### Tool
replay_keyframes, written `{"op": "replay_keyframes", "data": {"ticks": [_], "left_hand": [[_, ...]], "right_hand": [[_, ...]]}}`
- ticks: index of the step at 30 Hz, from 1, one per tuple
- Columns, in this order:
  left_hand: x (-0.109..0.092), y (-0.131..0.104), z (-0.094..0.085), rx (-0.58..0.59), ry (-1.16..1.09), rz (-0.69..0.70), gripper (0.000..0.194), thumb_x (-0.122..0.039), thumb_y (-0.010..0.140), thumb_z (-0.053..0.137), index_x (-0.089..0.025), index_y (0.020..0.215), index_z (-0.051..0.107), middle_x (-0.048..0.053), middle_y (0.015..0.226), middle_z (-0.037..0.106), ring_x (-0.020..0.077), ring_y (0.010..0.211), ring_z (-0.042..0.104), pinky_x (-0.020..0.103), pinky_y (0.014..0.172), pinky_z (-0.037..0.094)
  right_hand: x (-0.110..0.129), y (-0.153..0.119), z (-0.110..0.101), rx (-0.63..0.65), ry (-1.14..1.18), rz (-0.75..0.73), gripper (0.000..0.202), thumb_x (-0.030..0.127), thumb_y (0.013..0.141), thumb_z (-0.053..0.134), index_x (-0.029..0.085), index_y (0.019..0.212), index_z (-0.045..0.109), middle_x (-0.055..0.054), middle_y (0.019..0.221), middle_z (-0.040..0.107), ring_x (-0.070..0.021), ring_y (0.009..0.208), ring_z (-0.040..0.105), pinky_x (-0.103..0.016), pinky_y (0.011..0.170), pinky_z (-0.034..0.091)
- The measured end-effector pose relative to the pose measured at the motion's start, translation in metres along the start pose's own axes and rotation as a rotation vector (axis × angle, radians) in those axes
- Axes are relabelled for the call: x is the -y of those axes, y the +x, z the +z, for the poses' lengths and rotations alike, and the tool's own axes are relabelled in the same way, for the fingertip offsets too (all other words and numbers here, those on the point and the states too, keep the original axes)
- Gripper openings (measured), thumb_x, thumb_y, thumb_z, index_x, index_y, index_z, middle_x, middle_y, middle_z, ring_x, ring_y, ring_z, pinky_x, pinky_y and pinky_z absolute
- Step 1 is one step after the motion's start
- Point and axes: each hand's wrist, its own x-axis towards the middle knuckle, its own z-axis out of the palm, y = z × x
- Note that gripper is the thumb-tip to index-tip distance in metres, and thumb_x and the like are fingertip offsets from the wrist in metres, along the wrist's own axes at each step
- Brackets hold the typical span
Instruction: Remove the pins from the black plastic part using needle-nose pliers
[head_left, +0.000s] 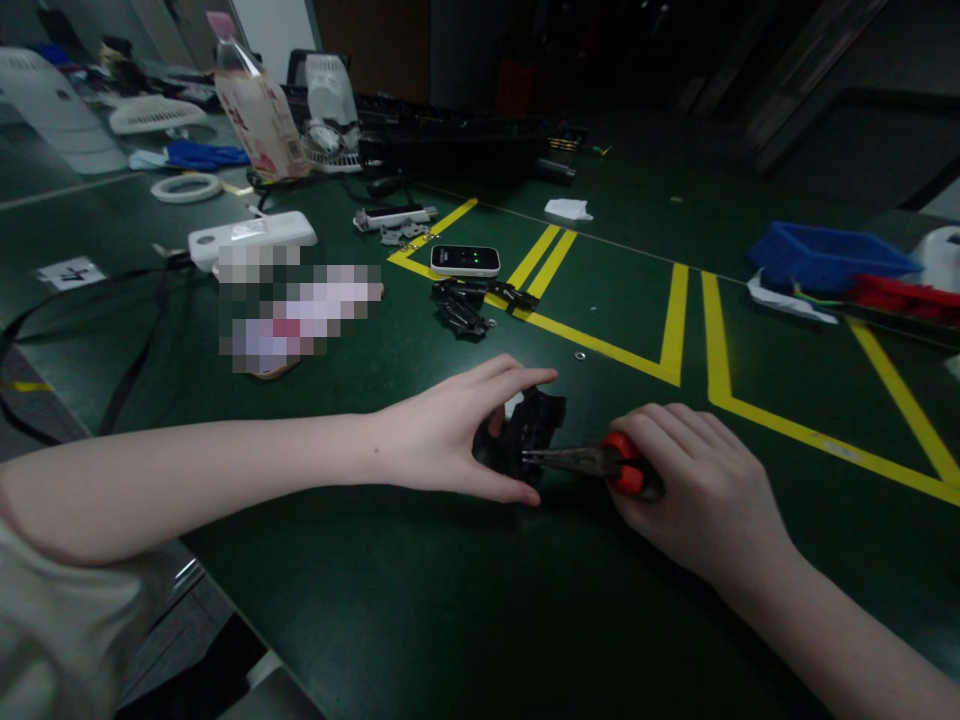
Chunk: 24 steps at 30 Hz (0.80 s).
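Pale cloth of a sleeve fills the lower left corner, beside the near edge of a green table. Over the near part of that table, the right hand is wrapped firmly round the orange-red handles of a pair of pliers, which point left. Facing it, the left hand curves round a black part, thumb below and forefinger above, in a fairly wide grip. The black part sits between the two hands, with the tip of the pliers against its near side; whether the pliers' jaws pinch it, I cannot tell, nor whether it touches the table. Just beyond lies a small metal ring. To the left is a pinkish flat thing, blurred out. Past the fingers, some black pieces lie near the yellow tape, and just behind them is a small box showing green lights. Farther left stands a white device beside a black strap; well to the right is a blue bin. A paper scrap lies farther back. Beyond, a tilted-looking bottle with a pink cap stands beside a white fan, and the background falls dark.
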Motion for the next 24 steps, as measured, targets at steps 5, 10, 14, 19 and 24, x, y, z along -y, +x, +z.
{"op": "replay_keyframes", "data": {"ticks": [5, 10, 14, 19, 24], "left_hand": [[0.0013, -0.0018, -0.0017, 0.008, 0.115, 0.072, 0.088, -0.055, 0.081, 0.083, -0.018, 0.152, 0.045, 0.015, 0.131, 0.061, 0.0246, 0.099, 0.066, 0.039, 0.079, 0.059], [-0.0001, -0.0017, -0.0052, 0.014, 0.173, 0.096, 0.075, -0.055, 0.082, 0.083, -0.016, 0.139, 0.055, 0.014, 0.127, 0.063, 0.0247, 0.103, 0.066, 0.039, 0.086, 0.059], [-0.0004, -0.0009, -0.0051, 0.042, 0.22, 0.091, 0.076, -0.056, 0.082, 0.083, -0.013, 0.138, 0.056, 0.015, 0.127, 0.064, 0.0267, 0.108, 0.066, 0.04, 0.09, 0.058], [-0.0007, -0.0009, -0.0036, 0.065, 0.265, 0.066, 0.078, -0.059, 0.082, 0.082, -0.012, 0.139, 0.057, 0.016, 0.128, 0.065, 0.0292, 0.112, 0.066, 0.041, 0.094, 0.056], [0.0006, -0.0011, -0.0048, 0.085, 0.321, 0.059, 0.081, -0.066, 0.083, 0.078, -0.012, 0.139, 0.057, 0.018, 0.133, 0.065, 0.0333, 0.119, 0.066, 0.044, 0.096, 0.053]], "right_hand": [[0.0027, 0.0032, -0.0029, 0.005, -0.057, -0.043, 0.011, 0.016, 0.086, 0.057, 0.02, 0.096, 0.061, -0.011, 0.087, 0.07, -0.0274, 0.078, 0.064, -0.039, 0.065, 0.05], [0.0034, 0.0023, -0.0027, 0.002, -0.088, -0.055, 0.013, 0.017, 0.087, 0.057, 0.019, 0.1, 0.06, -0.011, 0.09, 0.071, -0.0281, 0.081, 0.065, -0.04, 0.068, 0.052], [0.0029, -0.0005, -0.0002, -0.013, -0.109, -0.064, 0.014, 0.018, 0.089, 0.056, 0.019, 0.102, 0.061, -0.012, 0.092, 0.071, -0.0287, 0.084, 0.064, -0.041, 0.07, 0.051], [0.0016, -0.0048, 0.005, -0.02, -0.078, -0.043, 0.014, 0.021, 0.091, 0.053, 0.02, 0.103, 0.061, -0.011, 0.094, 0.07, -0.0283, 0.085, 0.063, -0.041, 0.07, 0.048], [0.0022, -0.0006, 0.0027, -0.002, -0.081, -0.062, 0.01, 0.019, 0.09, 0.053, 0.019, 0.096, 0.06, -0.01, 0.087, 0.067, -0.0257, 0.077, 0.06, -0.038, 0.065, 0.047]]}}
